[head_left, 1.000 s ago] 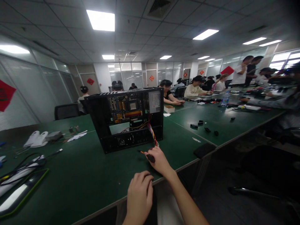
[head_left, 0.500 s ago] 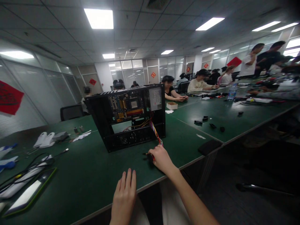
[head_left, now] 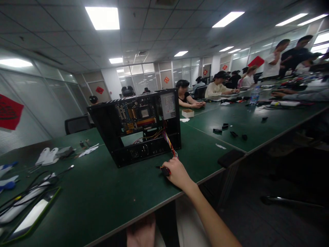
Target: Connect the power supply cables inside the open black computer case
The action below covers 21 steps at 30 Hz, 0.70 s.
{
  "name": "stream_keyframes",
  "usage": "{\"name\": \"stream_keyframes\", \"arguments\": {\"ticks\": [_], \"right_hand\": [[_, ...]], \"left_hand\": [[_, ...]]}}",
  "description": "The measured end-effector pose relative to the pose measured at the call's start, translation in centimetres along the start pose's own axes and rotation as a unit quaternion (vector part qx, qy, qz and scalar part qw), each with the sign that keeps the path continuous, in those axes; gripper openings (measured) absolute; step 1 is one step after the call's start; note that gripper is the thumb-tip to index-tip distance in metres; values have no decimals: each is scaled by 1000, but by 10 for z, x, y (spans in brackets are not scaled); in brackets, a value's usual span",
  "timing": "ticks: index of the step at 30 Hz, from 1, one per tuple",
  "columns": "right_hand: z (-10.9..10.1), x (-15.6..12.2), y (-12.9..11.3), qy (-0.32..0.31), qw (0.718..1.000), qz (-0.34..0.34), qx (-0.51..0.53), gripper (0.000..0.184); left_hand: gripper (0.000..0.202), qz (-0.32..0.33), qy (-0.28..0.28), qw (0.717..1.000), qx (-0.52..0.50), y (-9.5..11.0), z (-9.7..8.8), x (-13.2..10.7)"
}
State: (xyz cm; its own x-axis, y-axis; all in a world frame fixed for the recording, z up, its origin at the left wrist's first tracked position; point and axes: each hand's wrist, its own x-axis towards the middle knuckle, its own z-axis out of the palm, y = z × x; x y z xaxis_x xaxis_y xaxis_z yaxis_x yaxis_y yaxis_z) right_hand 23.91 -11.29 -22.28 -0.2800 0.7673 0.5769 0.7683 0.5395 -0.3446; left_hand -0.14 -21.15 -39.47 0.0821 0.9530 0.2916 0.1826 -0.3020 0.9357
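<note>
An open black computer case [head_left: 108,137] stands on the green table, its motherboard [head_left: 137,116] and power supply [head_left: 168,106] facing me. A bundle of coloured power cables [head_left: 169,143] runs out of the case down to my right hand [head_left: 177,171]. That hand is closed around the cables just above the tabletop, and dark connector ends stick out on its left side. My left hand [head_left: 141,231] is below the table's front edge, near my lap. Its fingers are hidden by the edge, and I see nothing held in it.
At left lie a tablet-like panel with a green rim [head_left: 33,214], a power strip with black cords [head_left: 25,199] and white gloves [head_left: 47,156]. Small black parts [head_left: 233,134], a small box [head_left: 187,113] and a bottle [head_left: 255,95] are to the right. Several people sit or stand beyond.
My left hand has left the tabletop and dropped below the front edge. My right hand keeps its hold on the cables, almost unmoved. The view has shifted slightly.
</note>
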Motion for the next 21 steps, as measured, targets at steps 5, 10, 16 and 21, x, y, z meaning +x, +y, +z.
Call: {"name": "stream_keyframes", "arguments": {"ticks": [5,10,16,21], "right_hand": [[0,0,0,-1,1000,3,7,15],[1,-1,0,-2,1000,8,13,14],[-6,-1,-5,-34,999,10,-22,12],[-7,-2,-6,-30,999,13,-16,12]], "left_hand": [[59,-38,24,992,-121,9,-18,22],[65,-84,56,954,-282,8,-14,25],[39,-69,38,947,-312,44,-7,23],[30,-40,-21,970,-237,109,-7,21]]}}
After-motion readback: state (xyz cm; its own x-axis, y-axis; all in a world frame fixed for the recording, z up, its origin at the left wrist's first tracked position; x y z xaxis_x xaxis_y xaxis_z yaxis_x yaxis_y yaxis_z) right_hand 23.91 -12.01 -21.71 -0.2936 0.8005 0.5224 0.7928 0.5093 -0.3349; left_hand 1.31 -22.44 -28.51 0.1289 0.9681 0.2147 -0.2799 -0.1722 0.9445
